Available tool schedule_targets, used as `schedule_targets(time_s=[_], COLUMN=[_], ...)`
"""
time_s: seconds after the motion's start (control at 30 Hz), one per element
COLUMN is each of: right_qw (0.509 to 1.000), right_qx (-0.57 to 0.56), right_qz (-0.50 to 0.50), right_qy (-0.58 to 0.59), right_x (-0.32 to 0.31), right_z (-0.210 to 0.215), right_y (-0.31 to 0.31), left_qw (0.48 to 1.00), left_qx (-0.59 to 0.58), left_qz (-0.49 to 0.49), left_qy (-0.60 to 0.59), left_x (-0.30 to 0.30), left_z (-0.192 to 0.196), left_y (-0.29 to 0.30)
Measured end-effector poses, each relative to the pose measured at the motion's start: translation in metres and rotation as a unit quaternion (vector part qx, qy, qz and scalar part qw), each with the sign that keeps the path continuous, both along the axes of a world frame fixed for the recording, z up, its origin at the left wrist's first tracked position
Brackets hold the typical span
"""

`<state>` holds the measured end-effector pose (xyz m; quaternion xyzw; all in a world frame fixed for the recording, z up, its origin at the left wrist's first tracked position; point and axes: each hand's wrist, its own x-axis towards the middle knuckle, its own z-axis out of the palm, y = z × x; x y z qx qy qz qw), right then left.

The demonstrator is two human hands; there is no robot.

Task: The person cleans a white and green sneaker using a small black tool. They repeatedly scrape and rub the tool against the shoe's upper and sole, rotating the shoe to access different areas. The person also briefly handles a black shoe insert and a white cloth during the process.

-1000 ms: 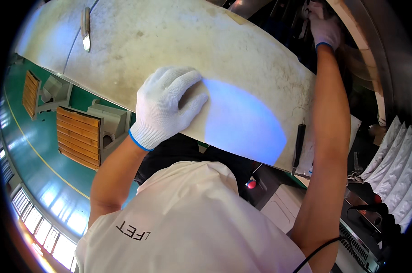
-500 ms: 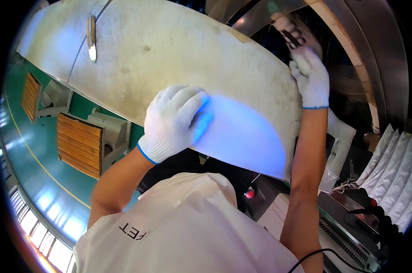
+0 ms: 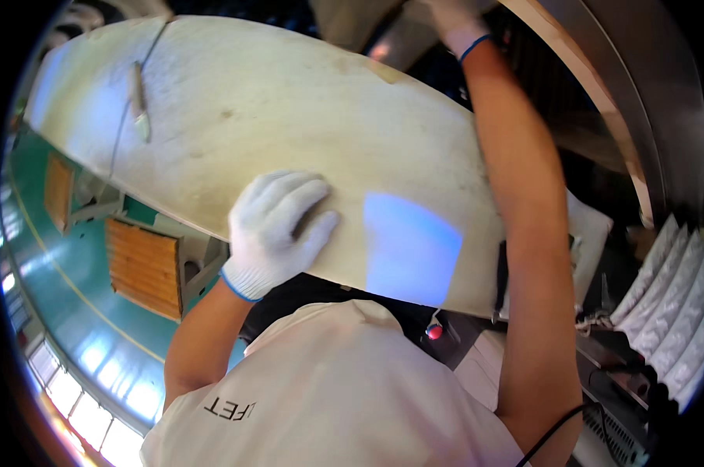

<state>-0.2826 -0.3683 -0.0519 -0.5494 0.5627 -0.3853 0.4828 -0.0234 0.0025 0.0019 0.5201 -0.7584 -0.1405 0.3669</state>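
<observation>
A long pale board (image 3: 282,124) with a rounded edge lies in front of me. My left hand (image 3: 278,226), in a white knit glove with blue trim, lies on its near part, thumb spread from the fingers and nothing visible in it. Past the far edge reaches my right hand (image 3: 454,23), gloved alike; motion blur and the dark surroundings hide its fingers and anything in them. A knife (image 3: 137,93) with a wooden handle and short blade lies on the board's left end, beside a dark seam.
A patch of blue light (image 3: 410,249) falls on the board. Curved metal machinery (image 3: 640,101) rises at the far right, above a white ribbed hose (image 3: 663,303). Slatted wooden seats (image 3: 143,266) stand at left on a green floor (image 3: 79,261).
My right hand has swung from the board's right end farther away and leftward; it held a small dark object before. My left hand slid slightly nearer, and the blue light patch shrank.
</observation>
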Motion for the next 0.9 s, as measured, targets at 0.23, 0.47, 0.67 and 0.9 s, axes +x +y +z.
schedule_targets(time_s=[0.23,0.47,0.67,0.9], right_qw=[0.882,0.709,0.751,0.762], right_qx=[-0.107,0.122,0.114,0.091], right_qz=[-0.273,-0.315,-0.251,-0.258], right_qy=[0.370,0.619,0.600,0.587], right_x=[-0.225,-0.473,-0.507,-0.535], right_z=[0.025,0.024,-0.002,-0.020], right_y=[0.083,0.197,0.195,0.134], left_qw=[1.000,1.000,0.998,0.999], left_qx=[0.018,0.023,-0.006,-0.039], left_qz=[0.001,-0.016,0.008,0.024], left_qy=[-0.012,-0.015,-0.058,0.014], left_x=[-0.005,-0.002,0.002,0.004], left_z=[0.000,0.000,-0.006,-0.017], left_y=[0.003,0.002,0.002,0.010])
